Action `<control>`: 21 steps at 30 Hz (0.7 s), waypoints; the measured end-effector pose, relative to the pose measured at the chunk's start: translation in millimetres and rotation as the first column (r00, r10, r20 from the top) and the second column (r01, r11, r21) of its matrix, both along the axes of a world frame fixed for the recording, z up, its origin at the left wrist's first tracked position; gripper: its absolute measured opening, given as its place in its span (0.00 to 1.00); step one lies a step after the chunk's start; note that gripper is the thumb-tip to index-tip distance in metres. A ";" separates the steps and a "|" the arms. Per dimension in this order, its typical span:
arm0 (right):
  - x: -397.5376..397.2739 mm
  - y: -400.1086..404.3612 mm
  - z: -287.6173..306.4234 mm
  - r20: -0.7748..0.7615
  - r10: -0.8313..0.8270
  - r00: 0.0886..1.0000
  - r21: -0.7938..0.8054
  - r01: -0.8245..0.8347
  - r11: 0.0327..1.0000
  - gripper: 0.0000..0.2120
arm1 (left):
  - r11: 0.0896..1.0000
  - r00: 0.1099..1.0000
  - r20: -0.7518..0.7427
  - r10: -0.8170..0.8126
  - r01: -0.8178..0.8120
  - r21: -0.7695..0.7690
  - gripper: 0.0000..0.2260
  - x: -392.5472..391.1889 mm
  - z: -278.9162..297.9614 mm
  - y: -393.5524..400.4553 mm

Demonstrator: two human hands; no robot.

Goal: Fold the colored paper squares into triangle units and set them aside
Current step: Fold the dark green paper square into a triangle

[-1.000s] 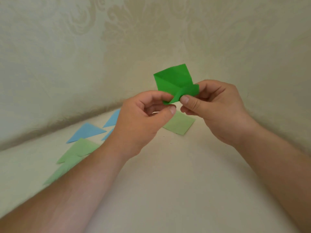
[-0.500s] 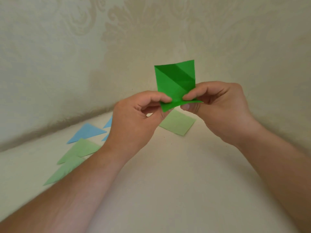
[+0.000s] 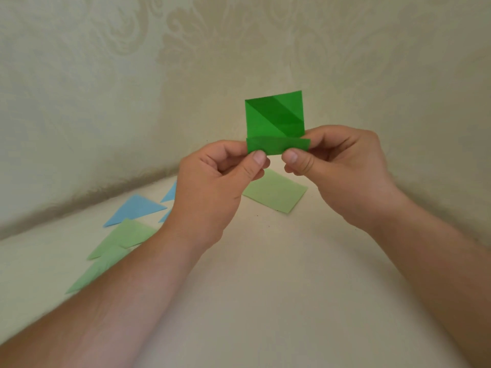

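Observation:
A dark green paper square [image 3: 275, 118] stands upright in the air in front of me, with diagonal creases across it and its bottom strip turned up toward me. My left hand [image 3: 215, 187] pinches the lower left corner of the strip between thumb and fingers. My right hand [image 3: 337, 168] pinches the lower right corner the same way. A flat light green paper square [image 3: 276, 192] lies on the surface just beyond and below my hands.
Folded triangles lie at the left: blue ones [image 3: 135, 209] near the wall, light green ones [image 3: 117, 243] closer to me, partly behind my left forearm. A patterned beige wall [image 3: 132, 88] curves round the back of the pale surface [image 3: 279, 288].
The dark green paper has turned from tilted to upright and square-on, and its bottom edge is now folded up as a strip. Both hands shifted to pinch the strip's two ends.

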State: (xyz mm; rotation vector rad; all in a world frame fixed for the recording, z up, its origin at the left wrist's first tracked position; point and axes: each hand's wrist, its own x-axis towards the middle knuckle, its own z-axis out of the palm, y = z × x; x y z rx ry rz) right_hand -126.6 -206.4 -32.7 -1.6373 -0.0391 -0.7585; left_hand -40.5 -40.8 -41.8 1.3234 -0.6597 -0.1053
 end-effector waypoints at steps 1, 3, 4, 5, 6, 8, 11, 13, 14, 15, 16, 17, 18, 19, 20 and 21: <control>0.2 0.6 0.3 -0.005 -0.011 1.000 0.005 0.011 1.000 0.09 | 1.000 0.999 -0.036 -0.005 0.005 -0.012 0.05 -1.9 -0.1 -1.1; 0.8 2.0 0.1 -0.017 -0.041 0.999 0.026 0.042 0.999 0.10 | 1.000 0.996 -0.087 -0.015 0.013 -0.024 0.04 -4.8 -0.3 -3.1; 1.0 3.0 -0.1 -0.024 -0.061 0.998 0.041 0.062 0.997 0.11 | 0.999 0.994 -0.108 -0.017 0.014 -0.032 0.04 -5.5 -0.4 -3.8; 1.1 4.1 -0.6 -0.032 -0.081 0.996 0.056 0.083 0.995 0.13 | 0.999 0.991 -0.129 -0.017 0.011 -0.042 0.05 -5.8 -0.5 -4.4; 1.3 5.0 -0.9 -0.039 -0.099 0.994 0.068 0.102 0.993 0.14 | 0.998 0.989 -0.150 -0.016 0.008 -0.054 0.05 -6.1 -0.2 -4.7; 2.1 7.1 -1.1 -0.055 -0.128 0.990 0.079 0.132 0.988 0.15 | 0.997 0.982 -0.190 -0.016 0.002 -0.073 0.07 -6.7 0.5 -5.1; 3.2 8.7 -0.6 -0.083 -0.134 0.987 0.116 0.143 0.983 0.15 | 0.997 0.972 -0.236 -0.015 -0.003 -0.072 0.08 -7.7 2.3 -5.5; 4.2 9.2 -0.6 -0.109 -0.127 0.986 0.156 0.143 0.977 0.14 | 0.999 0.972 -0.234 -0.006 -0.007 -0.054 0.08 -7.5 2.8 -5.1; 4.6 9.7 -0.6 -0.123 -0.117 0.986 0.181 0.138 0.974 0.14 | 0.999 0.974 -0.224 -0.003 -0.007 -0.044 0.08 -7.2 2.7 -4.7; 4.9 10.0 -0.6 -0.134 -0.104 0.986 0.207 0.130 0.970 0.14 | 0.999 0.977 -0.212 -0.001 -0.006 -0.034 0.09 -7.1 2.6 -4.3; 5.0 10.3 -0.6 -0.142 -0.090 0.986 0.230 0.122 0.966 0.13 | 1.000 0.981 -0.195 0.002 -0.006 -0.023 0.09 -6.8 2.3 -4.1; 5.1 10.5 -0.7 -0.149 -0.080 0.985 0.242 0.115 0.963 0.13 | 1.000 0.984 -0.176 0.008 -0.009 -0.009 0.09 -6.6 1.8 -4.2; 5.0 10.4 -0.8 -0.157 -0.076 0.985 0.243 0.113 0.963 0.13 | 1.000 0.988 -0.155 0.019 -0.018 0.007 0.09 -6.6 1.3 -4.3; 4.9 10.3 -1.0 -0.162 -0.076 0.984 0.236 0.114 0.965 0.13 | 0.999 0.991 -0.129 0.036 -0.033 0.026 0.09 -6.7 0.7 -4.8; 4.9 9.7 -1.2 -0.166 -0.077 0.983 0.229 0.114 0.967 0.13 | 0.997 0.994 -0.095 0.059 -0.054 0.050 0.09 -6.6 0.1 -5.2; 4.7 9.0 -1.4 -0.165 -0.076 0.983 0.226 0.113 0.968 0.13 | 0.994 0.995 -0.053 0.080 -0.076 0.077 0.10 -6.6 -0.4 -5.6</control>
